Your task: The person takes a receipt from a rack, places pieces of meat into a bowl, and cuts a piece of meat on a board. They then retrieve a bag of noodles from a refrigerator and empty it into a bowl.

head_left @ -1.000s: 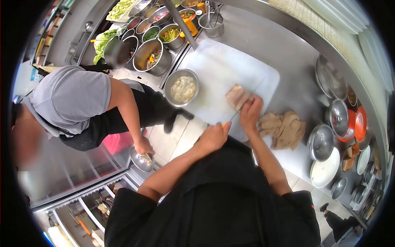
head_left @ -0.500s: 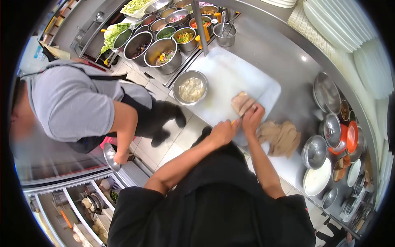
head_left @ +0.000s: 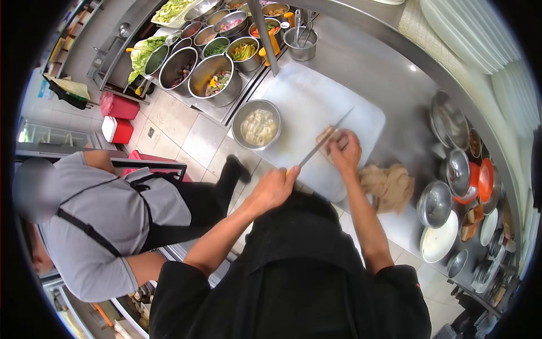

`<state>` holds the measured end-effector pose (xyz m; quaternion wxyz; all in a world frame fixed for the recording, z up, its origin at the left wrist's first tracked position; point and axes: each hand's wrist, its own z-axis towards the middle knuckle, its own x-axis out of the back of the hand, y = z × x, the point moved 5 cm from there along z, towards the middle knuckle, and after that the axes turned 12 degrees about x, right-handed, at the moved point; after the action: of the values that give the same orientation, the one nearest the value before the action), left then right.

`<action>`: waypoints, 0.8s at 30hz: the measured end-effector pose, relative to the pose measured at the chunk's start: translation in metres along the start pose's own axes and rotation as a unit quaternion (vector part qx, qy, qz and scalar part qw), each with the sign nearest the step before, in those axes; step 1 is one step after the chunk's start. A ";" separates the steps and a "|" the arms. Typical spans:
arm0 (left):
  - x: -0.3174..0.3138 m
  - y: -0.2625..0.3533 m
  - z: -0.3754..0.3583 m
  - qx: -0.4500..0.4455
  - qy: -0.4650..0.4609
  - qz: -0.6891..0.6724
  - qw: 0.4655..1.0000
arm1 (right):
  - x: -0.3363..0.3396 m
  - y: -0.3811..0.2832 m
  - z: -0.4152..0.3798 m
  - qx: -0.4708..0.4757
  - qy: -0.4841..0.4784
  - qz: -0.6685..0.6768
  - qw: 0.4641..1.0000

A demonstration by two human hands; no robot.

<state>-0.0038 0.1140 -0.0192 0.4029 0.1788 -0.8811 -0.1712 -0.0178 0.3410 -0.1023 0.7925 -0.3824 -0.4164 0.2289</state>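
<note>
My left hand [head_left: 274, 187] is closed around the handle of a long kitchen knife [head_left: 313, 152]. The blade points up and to the right, across a pale beige piece of food [head_left: 322, 135] on the white cutting board [head_left: 302, 93]. Curled fingers of my right hand [head_left: 345, 151] hold that food beside the blade and partly hide it. At the board's left edge, a metal bowl [head_left: 237, 127] contains pale, wet pieces. A crumpled brown cloth [head_left: 389, 187] lies to the right, near my right wrist.
Metal containers of cut vegetables [head_left: 215, 85] crowd the upper left. A metal pot [head_left: 301, 52] holds utensils behind the board. Stacked bowls [head_left: 433, 206] and a white plate [head_left: 439, 240] line the right side. At left, a co-worker [head_left: 113, 214] bends by open drawers [head_left: 121, 313].
My left hand has drawn the knife back down and left, so more of the blade shows. The co-worker has moved lower, over the drawers. The cloth looks more bunched.
</note>
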 end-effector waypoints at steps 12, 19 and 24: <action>0.027 -0.016 -0.020 0.048 -0.057 0.039 0.996 | -0.007 0.002 -0.005 0.033 0.044 0.037 0.998; 0.018 0.002 0.015 0.005 -0.100 0.053 0.994 | -0.010 0.010 -0.009 0.010 0.037 0.043 0.998; -0.008 0.005 0.044 0.003 -0.073 0.049 0.996 | -0.005 0.008 -0.009 0.017 0.060 0.039 0.997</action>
<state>-0.0338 0.1288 -0.0488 0.3449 0.1238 -0.9163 -0.1618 -0.0139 0.3386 -0.1141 0.8127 -0.3978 -0.3491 0.2437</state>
